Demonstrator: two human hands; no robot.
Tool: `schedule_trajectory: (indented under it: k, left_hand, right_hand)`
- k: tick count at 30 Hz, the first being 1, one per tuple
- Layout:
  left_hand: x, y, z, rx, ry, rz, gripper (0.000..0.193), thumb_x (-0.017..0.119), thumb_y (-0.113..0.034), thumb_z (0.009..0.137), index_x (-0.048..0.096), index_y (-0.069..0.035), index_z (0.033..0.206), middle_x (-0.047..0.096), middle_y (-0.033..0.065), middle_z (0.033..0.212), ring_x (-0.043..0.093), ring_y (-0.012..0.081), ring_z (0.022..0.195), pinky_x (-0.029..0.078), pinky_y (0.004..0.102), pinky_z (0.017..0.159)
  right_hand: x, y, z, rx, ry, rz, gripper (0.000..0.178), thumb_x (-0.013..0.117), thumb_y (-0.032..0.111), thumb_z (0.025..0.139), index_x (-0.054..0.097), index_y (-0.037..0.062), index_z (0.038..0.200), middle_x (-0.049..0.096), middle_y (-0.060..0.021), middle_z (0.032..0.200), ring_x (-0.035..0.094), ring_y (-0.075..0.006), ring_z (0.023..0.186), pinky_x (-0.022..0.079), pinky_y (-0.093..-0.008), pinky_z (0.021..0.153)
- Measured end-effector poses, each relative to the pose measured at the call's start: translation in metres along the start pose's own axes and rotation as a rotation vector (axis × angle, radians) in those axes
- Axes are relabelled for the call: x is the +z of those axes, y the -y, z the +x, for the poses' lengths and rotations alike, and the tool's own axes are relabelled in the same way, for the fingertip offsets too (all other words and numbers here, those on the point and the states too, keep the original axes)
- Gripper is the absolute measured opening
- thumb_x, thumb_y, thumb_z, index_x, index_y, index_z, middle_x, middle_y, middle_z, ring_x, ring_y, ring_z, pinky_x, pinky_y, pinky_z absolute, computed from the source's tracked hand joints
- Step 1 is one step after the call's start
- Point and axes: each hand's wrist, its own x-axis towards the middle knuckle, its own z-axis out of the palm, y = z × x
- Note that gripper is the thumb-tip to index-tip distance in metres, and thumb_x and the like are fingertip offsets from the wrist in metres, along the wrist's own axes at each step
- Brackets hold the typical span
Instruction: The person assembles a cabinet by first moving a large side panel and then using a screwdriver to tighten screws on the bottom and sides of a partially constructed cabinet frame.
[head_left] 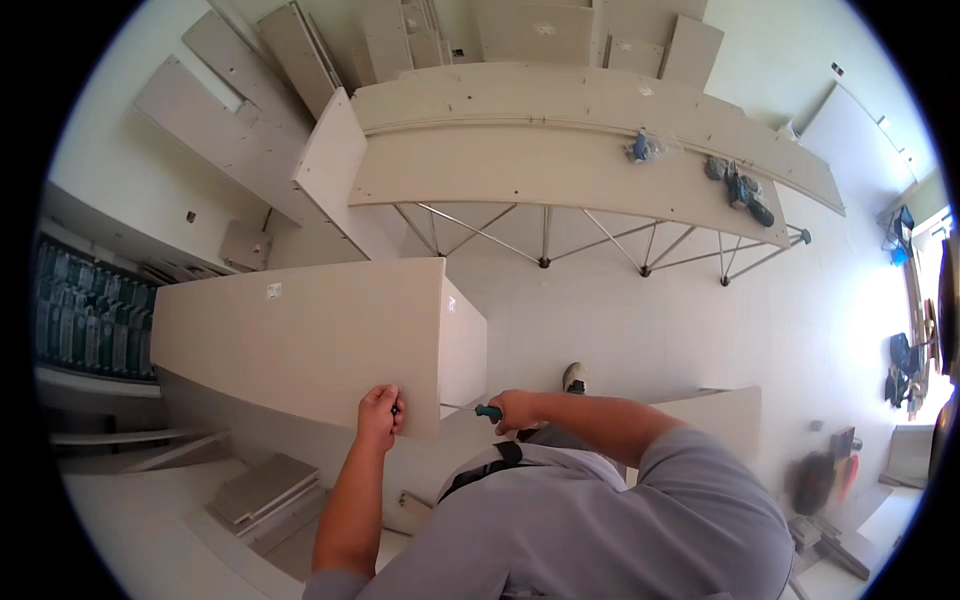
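Observation:
A pale panel [300, 330] of a boxy furniture piece stands before me, joined at its right to another pale panel [464, 345]. My right hand [516, 411] is closed round the teal handle of a screwdriver [488, 412]. Its thin shaft points left, to the near right edge of the panel. By that same near edge, my left hand [379, 412] is closed, with a small dark thing showing at its fingers. What it is cannot be made out. Part of the right hand's fingers is hidden behind the handle.
Beyond stands a long pale board [440, 165] on a folding metal-legged stand [545, 240], with a cordless drill [742, 190] and a plastic bag [655, 148] on it. More panels [215, 130] lean at the wall. Cut boards [265, 487] lie at lower left. My shoe [574, 378] is on the floor.

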Motion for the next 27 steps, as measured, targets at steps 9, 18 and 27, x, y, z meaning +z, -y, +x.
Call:
schedule_trajectory:
  k: [9, 18, 27]
  left_hand:
    - [-0.024, 0.015, -0.004, -0.041, 0.086, -0.644, 0.021, 0.053, -0.028, 0.103, 0.062, -0.009, 0.104, 0.058, 0.0011, 0.080, 0.050, 0.0121, 0.061, 0.039, 0.0239, 0.047]
    - [0.023, 0.031, -0.021, 0.033, 0.253, -0.859, 0.019, 0.059, -0.026, 0.102, 0.060, -0.011, 0.112, 0.061, 0.0007, 0.090, 0.052, 0.0116, 0.067, 0.042, 0.0243, 0.052]
    - [0.107, -0.029, -0.010, 0.117, 0.193, -0.781, 0.013, 0.061, -0.023, 0.102, 0.062, -0.013, 0.110, 0.060, 0.0005, 0.093, 0.050, 0.0093, 0.068, 0.040, 0.0217, 0.053]
  right_hand:
    - [-0.007, -0.016, -0.037, -0.005, -0.235, -0.025, 0.042, 0.077, 0.038, 0.077, 0.068, 0.0094, 0.107, 0.071, -0.0162, 0.101, 0.067, -0.0358, 0.098, 0.053, -0.0449, 0.085]
    - [-0.124, 0.036, -0.148, 0.133, -0.394, -0.102, 0.037, 0.075, 0.032, 0.081, 0.067, 0.0110, 0.110, 0.070, -0.0139, 0.095, 0.067, -0.0352, 0.090, 0.052, -0.0437, 0.078]
    - [-0.240, 0.070, -0.097, -0.288, -0.248, -0.381, 0.035, 0.071, 0.027, 0.085, 0.066, 0.0154, 0.118, 0.069, -0.0094, 0.101, 0.067, -0.0330, 0.093, 0.053, -0.0438, 0.080]
